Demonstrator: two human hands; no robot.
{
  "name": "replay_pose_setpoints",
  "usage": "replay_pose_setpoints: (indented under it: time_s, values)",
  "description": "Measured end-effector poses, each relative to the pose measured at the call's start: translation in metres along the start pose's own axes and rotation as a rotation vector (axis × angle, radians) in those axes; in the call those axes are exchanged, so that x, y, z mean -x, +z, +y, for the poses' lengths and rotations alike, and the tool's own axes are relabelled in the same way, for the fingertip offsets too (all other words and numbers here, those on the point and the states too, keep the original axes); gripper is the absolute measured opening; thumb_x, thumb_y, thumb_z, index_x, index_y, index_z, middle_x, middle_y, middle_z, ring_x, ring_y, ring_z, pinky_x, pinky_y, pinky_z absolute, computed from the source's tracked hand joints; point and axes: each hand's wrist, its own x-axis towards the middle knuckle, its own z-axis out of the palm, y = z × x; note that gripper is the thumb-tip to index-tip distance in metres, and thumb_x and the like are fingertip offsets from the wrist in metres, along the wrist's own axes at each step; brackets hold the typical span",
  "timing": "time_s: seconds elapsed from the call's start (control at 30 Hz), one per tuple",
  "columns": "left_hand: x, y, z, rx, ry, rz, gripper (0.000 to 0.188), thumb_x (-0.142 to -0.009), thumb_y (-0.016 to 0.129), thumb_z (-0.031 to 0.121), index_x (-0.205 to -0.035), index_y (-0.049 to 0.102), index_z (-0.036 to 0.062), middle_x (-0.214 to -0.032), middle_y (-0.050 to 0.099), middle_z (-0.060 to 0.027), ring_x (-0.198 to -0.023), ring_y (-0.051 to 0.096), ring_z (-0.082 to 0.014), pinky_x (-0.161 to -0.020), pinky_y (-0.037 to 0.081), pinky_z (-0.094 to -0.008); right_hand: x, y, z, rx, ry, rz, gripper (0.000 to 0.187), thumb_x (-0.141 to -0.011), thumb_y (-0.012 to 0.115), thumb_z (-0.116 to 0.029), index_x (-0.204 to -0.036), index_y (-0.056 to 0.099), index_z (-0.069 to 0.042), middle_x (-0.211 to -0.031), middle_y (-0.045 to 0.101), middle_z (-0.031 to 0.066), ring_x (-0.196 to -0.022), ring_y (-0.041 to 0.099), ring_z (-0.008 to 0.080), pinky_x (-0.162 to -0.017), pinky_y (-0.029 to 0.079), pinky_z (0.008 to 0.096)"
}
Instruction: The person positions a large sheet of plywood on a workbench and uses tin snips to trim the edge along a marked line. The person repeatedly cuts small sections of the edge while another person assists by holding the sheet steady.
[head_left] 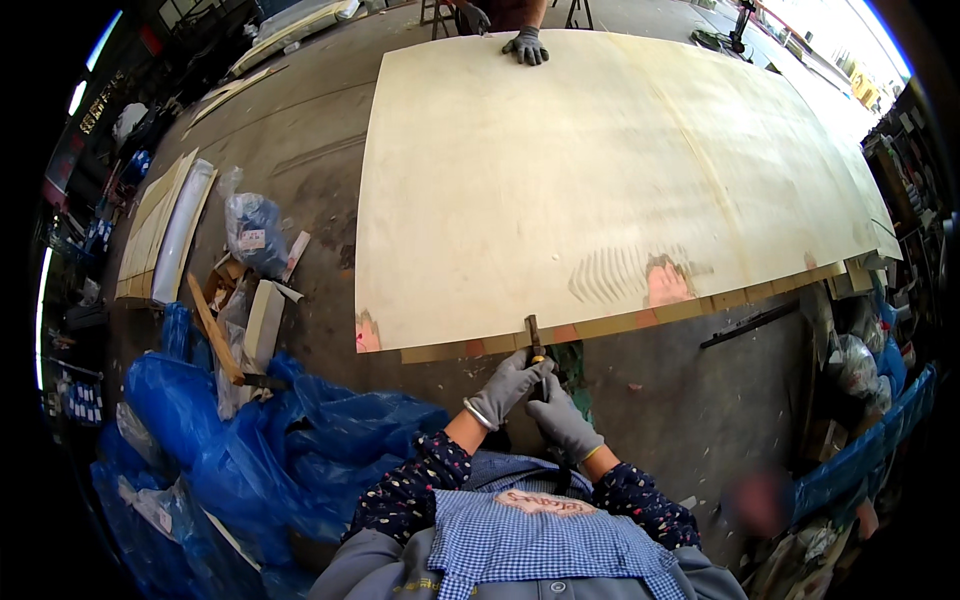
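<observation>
A large pale wooden sheet [520, 180] lies in front of me, with reddish-brown smudges and a ribbed mark near its front edge. Both my hands wear grey gloves and are at the middle of that edge. They are closed around a narrow dark metal hand tool [535, 338] with a yellow band; its exact kind cannot be made out. Its upper end overlaps the sheet's edge. My left hand [515, 390] grips it near the band, while my right hand [565, 422] wraps its lower part, just right of and below the left.
A co-worker's gloved hand [527, 47] lies flat on the sheet's far edge. Blue plastic sheeting [230, 440] heaps at my left, beside a wooden strip [212, 330] and a bagged bundle [257, 232]. Wrapped materials [860, 440] crowd the right. A dark bar [748, 325] shows below the sheet.
</observation>
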Motion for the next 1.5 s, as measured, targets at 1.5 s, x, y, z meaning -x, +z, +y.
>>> replay_pose_setpoints:
  time_s: [1.5]
  values:
    - [0.008,0.033,-0.047,-0.292,-0.181,0.271,0.033,-0.083,0.071,0.032,-0.086,0.064,-0.0004,-0.077,0.063,-0.0029,-0.066,0.056,-0.0104,-0.058,0.046,-0.0282,0.003,-0.051,0.043,0.416,-0.224,-0.162,0.076,-0.077,0.060,-0.022,-0.142,0.028,0.001,-0.134,0.041,0.0282,-0.124,0.044,0.0416,-0.102,0.039,0.0407]
